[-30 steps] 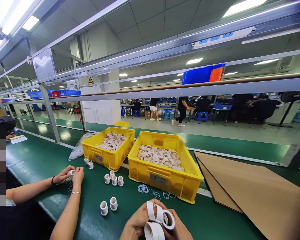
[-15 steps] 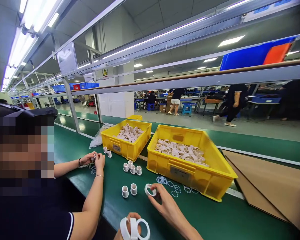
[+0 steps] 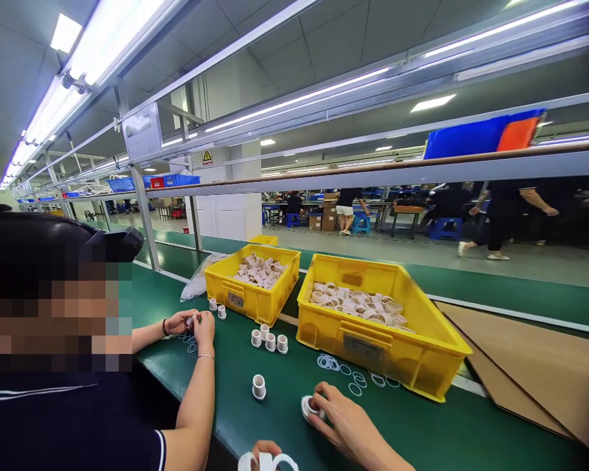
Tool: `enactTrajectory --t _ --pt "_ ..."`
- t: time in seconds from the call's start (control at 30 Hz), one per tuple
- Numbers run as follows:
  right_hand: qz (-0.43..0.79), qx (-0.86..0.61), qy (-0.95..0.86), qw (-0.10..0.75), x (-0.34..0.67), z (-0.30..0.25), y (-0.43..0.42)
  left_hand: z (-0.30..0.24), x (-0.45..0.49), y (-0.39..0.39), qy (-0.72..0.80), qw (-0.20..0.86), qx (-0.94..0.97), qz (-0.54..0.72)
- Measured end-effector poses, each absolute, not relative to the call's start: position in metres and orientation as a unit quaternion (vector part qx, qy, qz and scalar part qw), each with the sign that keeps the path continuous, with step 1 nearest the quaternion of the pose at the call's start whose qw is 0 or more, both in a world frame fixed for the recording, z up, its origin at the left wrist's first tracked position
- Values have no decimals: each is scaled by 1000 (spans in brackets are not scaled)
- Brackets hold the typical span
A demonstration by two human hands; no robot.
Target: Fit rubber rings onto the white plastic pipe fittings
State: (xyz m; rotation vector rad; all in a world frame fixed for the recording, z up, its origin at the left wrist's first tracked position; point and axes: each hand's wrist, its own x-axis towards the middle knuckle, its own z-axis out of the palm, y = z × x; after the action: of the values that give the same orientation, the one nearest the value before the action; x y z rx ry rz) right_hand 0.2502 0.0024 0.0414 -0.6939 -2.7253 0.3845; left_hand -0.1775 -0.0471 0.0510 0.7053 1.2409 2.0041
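Observation:
Low at the bottom edge, my left hand [image 3: 266, 449] is closed around several wide white plastic rings [image 3: 285, 462], partly cut off by the frame. My right hand [image 3: 346, 418] pinches a white ring-shaped piece [image 3: 306, 409] just over the green tabletop; a round part seems to sit inside it, half hidden by my fingers. To its left a white collared fitting [image 3: 258, 387] stands upright. Behind that is a group of several similar fittings [image 3: 270, 343]. Thin clear rings [image 3: 328, 362] lie flat between my right hand and the large yellow bin.
The large yellow bin [image 3: 368, 353] holds white rings, the smaller yellow bin [image 3: 252, 307] white fittings. Cardboard sheets [image 3: 515, 373] lie at right. At left a co-worker's hands [image 3: 196, 324] work on a small part beside more thin rings. A shelf rail [image 3: 324, 180] crosses above.
My right hand has moved down toward the tabletop with its ring. One of the two front fittings no longer stands in its place. My left hand has sunk lower in view.

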Motion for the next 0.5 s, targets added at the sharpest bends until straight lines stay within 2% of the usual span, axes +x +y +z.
enactTrajectory --t 0.2,0.5 --pt "180 -323 -922 119 331 52 0 70 -165 -58 490 263 382 739" --pt "158 -314 -933 74 337 39 -8 88 -150 -69 509 304 303 746"
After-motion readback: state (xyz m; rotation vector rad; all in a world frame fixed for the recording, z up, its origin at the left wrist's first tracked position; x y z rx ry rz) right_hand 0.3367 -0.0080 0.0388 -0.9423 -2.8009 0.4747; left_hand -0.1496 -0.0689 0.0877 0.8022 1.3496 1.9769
